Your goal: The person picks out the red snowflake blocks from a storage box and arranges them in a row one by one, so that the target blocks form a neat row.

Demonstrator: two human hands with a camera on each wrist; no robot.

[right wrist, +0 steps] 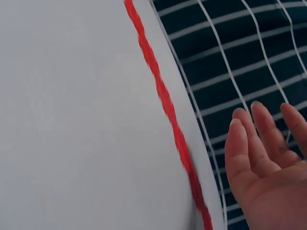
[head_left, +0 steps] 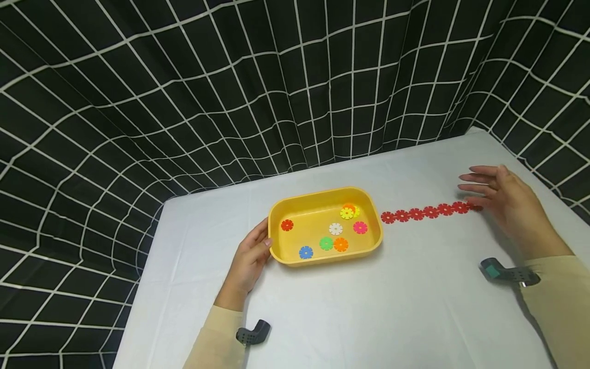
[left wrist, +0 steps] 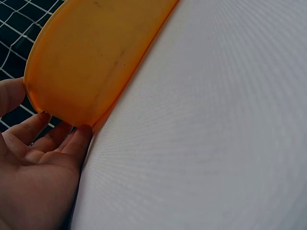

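My left hand [head_left: 251, 259] grips the left end of a yellow plastic tray [head_left: 324, 260], thumb at the rim and fingers against the outer wall. In the left wrist view the fingertips [left wrist: 85, 132] meet the tray's lower edge. Inside the tray lie several snowflake discs, among them a blue one [head_left: 306, 252], a white one [head_left: 335, 229] and a red one [head_left: 287, 225]. My right hand [head_left: 507, 205] hovers over the right end of a row of red snowflake discs [head_left: 416, 214], its fingers loosely extended and holding nothing. Part of that row's right end is hidden beneath it.
A white cloth covers the table [head_left: 392, 318]. Black curtain [head_left: 239, 102] with a white grid hangs behind the table and along both sides. Dark devices sit at the left wrist [head_left: 253, 333] and the right wrist [head_left: 509, 273].
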